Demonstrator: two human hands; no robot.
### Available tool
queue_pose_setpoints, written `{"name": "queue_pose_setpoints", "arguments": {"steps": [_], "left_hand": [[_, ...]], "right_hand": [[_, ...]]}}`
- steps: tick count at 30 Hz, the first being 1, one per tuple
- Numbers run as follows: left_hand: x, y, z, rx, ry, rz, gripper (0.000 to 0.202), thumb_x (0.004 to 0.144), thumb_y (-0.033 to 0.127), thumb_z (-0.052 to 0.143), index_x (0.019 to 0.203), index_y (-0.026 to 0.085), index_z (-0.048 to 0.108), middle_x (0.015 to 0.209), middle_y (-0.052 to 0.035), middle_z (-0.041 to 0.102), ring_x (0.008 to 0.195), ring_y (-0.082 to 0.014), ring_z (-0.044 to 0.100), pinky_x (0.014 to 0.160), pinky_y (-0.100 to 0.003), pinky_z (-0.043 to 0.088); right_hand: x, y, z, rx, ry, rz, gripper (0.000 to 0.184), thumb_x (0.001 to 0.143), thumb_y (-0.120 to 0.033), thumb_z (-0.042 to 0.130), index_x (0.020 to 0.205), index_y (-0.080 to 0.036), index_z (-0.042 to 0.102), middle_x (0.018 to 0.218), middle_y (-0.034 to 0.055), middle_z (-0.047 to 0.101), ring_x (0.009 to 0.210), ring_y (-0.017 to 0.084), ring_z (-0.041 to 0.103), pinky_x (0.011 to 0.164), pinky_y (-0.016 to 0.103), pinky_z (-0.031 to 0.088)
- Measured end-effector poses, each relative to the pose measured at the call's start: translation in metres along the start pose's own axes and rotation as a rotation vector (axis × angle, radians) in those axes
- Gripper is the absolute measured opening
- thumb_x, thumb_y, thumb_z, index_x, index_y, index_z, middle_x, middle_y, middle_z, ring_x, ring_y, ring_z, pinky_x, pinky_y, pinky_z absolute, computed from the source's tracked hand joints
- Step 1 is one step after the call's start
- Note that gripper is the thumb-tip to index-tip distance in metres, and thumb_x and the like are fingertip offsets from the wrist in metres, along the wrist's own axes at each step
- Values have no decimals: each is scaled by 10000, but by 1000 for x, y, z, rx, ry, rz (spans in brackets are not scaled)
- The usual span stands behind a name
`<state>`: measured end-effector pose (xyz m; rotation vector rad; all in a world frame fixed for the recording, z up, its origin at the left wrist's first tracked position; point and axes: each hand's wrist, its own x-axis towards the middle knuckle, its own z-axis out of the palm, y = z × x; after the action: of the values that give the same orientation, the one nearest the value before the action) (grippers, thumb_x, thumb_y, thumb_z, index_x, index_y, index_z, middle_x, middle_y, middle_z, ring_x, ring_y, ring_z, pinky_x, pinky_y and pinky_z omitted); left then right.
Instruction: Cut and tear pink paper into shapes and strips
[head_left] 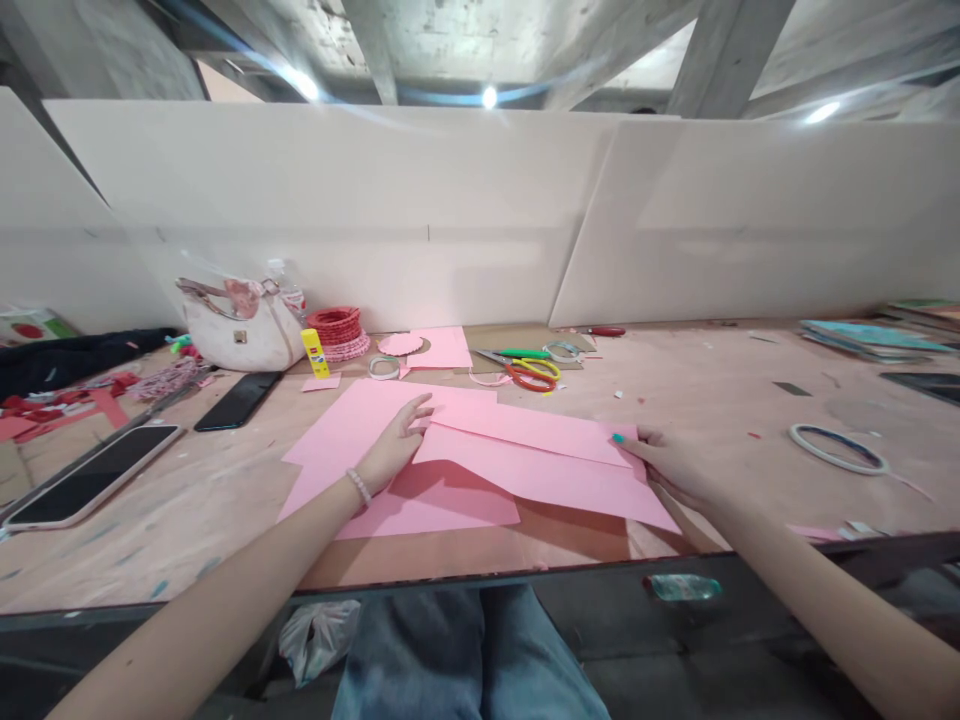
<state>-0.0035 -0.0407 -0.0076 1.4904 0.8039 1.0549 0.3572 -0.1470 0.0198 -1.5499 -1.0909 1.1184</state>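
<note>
Pink paper (555, 472) near table edge (465, 577)

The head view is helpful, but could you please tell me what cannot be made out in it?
All in the head view:
Right hand: partly hidden by the pink rectangular paper sheet it holds.
Clear plastic bottle: lower part hidden by the white curved handbag.
Flat black object: cut off by the right edge.

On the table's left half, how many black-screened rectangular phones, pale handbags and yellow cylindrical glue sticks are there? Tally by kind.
Black-screened rectangular phones: 2
Pale handbag: 1
Yellow cylindrical glue stick: 1
Total: 4
</note>
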Motion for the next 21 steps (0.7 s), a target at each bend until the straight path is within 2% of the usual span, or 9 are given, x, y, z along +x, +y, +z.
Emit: {"name": "queue_pose_setpoints", "arguments": {"steps": [2,5,9,12,14,16,18,21], "left_hand": [[-2,2,-2,13,-44,24,636,737,241,595,1333,205,377,1296,-116,497,1122,-203,517,889,-314,434],[-5,7,-5,100,-91,40,531,721,244,628,1237,189,516,1313,-101,494,1164,-233,486,896,-307,430],[-7,13,-5,98,-94,-58,473,695,315,671,1143,182,596,1121,-86,625,995,-221,585,789,-287,470],[-5,13,-2,61,-26,-160,401,670,409,693,953,130,640,920,-85,672,832,-186,623,708,-263,482],[-2,12,-1,77,50,-171,364,645,430,706,807,118,612,822,-74,665,775,-169,624,666,-245,483],[2,11,-2,88,121,-175,365,635,439,706,746,126,555,717,-40,630,674,-143,609,569,-216,466],[5,9,-4,95,183,-172,372,632,431,705,758,141,510,642,2,576,564,-110,562,460,-183,410],[8,6,-7,101,257,-167,424,643,398,696,911,161,469,641,39,532,492,-82,509,384,-156,340]], "right_hand": [[0,0,3,-14,-3,10,340,631,-389,683,929,-238,620,798,51,688,735,229,649,598,332,525],[1,2,5,-44,20,14,456,643,-350,668,1070,-234,556,773,19,665,695,191,632,525,270,486],[5,6,5,-71,17,16,476,660,-350,642,1106,-220,538,773,10,651,678,174,618,517,251,466],[4,4,6,-106,-15,13,454,652,-356,650,1077,-217,571,784,11,649,680,171,615,508,243,459],[1,1,7,-168,-45,-4,437,661,-374,652,1066,-223,587,773,10,642,660,164,607,494,238,456],[-2,-2,9,-214,-73,-24,445,677,-380,645,1092,-234,576,776,9,637,643,156,602,500,243,465],[-5,-3,13,-198,-90,-20,477,691,-366,632,1143,-248,539,801,8,640,632,154,606,519,260,481],[-4,-2,19,-152,-93,-46,436,729,-372,575,1142,-237,538,862,38,658,662,174,624,562,300,505]]}}
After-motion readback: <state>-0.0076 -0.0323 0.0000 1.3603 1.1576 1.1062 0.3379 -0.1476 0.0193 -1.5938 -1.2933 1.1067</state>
